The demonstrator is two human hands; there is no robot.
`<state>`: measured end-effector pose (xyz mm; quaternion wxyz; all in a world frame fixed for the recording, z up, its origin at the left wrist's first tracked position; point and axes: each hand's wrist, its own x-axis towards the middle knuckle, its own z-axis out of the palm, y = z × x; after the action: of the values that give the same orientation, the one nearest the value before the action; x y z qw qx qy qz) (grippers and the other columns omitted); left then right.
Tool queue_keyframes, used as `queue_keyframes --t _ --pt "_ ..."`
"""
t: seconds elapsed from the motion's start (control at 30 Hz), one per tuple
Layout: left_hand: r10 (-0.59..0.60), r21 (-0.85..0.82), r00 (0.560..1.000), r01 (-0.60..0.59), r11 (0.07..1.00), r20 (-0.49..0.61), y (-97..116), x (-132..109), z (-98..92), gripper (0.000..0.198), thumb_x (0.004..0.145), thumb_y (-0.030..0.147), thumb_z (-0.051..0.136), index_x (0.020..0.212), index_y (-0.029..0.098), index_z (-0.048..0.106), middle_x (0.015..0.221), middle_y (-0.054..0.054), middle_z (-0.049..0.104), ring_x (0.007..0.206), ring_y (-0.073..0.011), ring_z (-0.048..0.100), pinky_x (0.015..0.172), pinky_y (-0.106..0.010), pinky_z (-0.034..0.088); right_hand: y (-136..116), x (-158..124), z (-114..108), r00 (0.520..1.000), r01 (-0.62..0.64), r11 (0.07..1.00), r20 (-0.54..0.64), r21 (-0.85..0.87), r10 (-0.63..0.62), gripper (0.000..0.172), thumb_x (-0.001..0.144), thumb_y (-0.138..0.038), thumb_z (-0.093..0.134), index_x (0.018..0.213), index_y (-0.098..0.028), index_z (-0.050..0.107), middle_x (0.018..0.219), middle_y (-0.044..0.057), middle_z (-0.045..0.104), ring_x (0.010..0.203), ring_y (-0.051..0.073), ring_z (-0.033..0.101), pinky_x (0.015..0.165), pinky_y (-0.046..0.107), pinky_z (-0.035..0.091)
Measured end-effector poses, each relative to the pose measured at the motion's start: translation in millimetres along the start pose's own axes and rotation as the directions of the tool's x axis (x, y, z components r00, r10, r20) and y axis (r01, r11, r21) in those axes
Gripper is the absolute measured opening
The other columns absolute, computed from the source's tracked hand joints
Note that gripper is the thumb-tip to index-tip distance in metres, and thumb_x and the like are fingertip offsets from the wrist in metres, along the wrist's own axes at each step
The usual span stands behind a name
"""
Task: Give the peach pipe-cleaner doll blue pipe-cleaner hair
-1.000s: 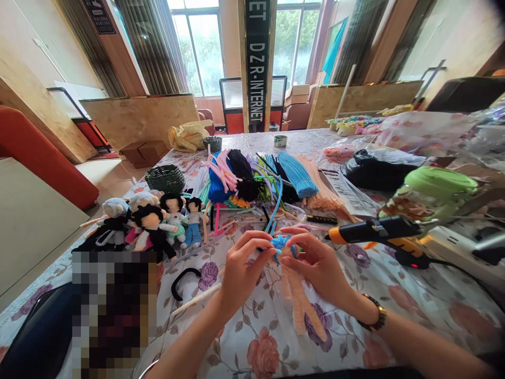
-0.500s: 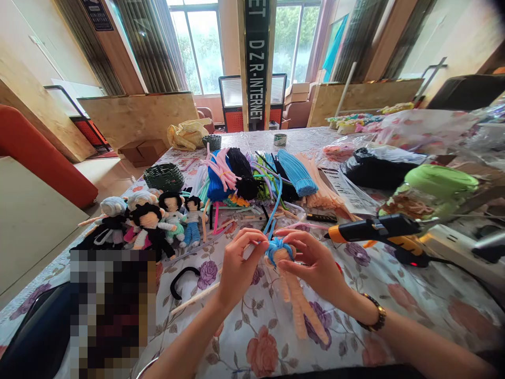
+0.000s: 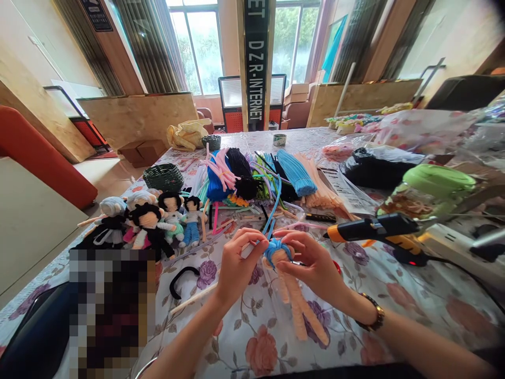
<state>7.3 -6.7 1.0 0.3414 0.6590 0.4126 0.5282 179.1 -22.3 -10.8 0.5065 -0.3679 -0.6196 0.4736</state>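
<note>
Above a flower-printed tablecloth (image 3: pixel 236 339), I hold a peach doll (image 3: pixel 292 295) with blue hair, its legs angled toward me. My right hand (image 3: pixel 315 266) grips the head between thumb and fingers; my left hand (image 3: pixel 236 268) pinches the left edge of the hair, its fingertips partly hidden.

Across the cloth, bundled fuzzy stems (image 3: pixel 298 173) in blue, black, pink and peach lie in a row beyond my hands. Finished-looking dolls (image 3: pixel 148 221) sit clustered to the left, near a dark woven basket (image 3: pixel 163 178). To the right, a black-and-yellow glue gun (image 3: pixel 379 229) points inward, a red light glowing behind it, with a green-topped container (image 3: pixel 437 181) farther back. A roll of tape (image 3: pixel 280 139) stands near the far edge.

Behind the table, a black pillar (image 3: pixel 255 79) lettered "DZR-INTERNET" rises between bright windows (image 3: pixel 203 50), flanked by curtains (image 3: pixel 138 37) and low wood-toned partitions (image 3: pixel 138 118).
</note>
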Motion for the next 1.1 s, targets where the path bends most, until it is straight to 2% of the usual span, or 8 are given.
queue_keyframes --t 0.43,0.77,0.9,1.1 --pt "0.048 0.070 0.999 -0.048 0.996 0.007 -0.6 0.8 -1.6 0.013 0.081 0.030 0.064 0.073 0.019 0.067 0.082 -0.004 0.065 0.082 -0.0168 0.058 0.077 -0.030 0.045 0.6 -1.2 -0.3 1.000 0.017 1.000 0.002 -0.019 -0.017 0.025 0.076 -0.027 0.071 0.096 -0.028 0.056 0.123 0.004 0.055 0.110 0.019 0.059 0.071 0.024 0.054" --pt "0.169 0.181 0.986 -0.169 0.969 0.014 1.7 1.5 -2.6 0.011 0.081 0.027 0.064 0.073 0.020 0.067 0.080 -0.002 0.066 0.080 -0.0146 0.058 0.076 -0.027 0.046 0.2 -0.9 -0.3 1.000 0.024 0.999 0.011 -0.021 -0.024 0.026 0.076 -0.027 0.072 0.097 -0.028 0.056 0.123 0.003 0.055 0.111 0.020 0.058 0.072 0.026 0.054" --pt "0.145 0.168 0.989 -0.148 0.975 0.027 0.5 2.1 -4.3 0.012 0.081 0.028 0.064 0.073 0.019 0.067 0.080 -0.003 0.066 0.079 -0.0154 0.058 0.076 -0.028 0.046 3.4 -1.9 -0.4 0.999 0.036 0.999 0.010 -0.022 -0.036 0.027 0.076 -0.028 0.072 0.097 -0.028 0.055 0.125 0.004 0.054 0.110 0.020 0.059 0.074 0.027 0.054" --pt "0.049 0.067 0.998 -0.050 0.996 0.027 -2.9 4.6 -3.6 0.014 0.081 0.030 0.063 0.073 0.018 0.066 0.080 -0.005 0.065 0.080 -0.0174 0.059 0.076 -0.030 0.046 3.6 -2.2 -0.5 1.000 0.026 0.999 0.011 -0.034 -0.026 0.027 0.076 -0.029 0.072 0.097 -0.028 0.055 0.125 0.004 0.054 0.110 0.020 0.059 0.075 0.027 0.054"
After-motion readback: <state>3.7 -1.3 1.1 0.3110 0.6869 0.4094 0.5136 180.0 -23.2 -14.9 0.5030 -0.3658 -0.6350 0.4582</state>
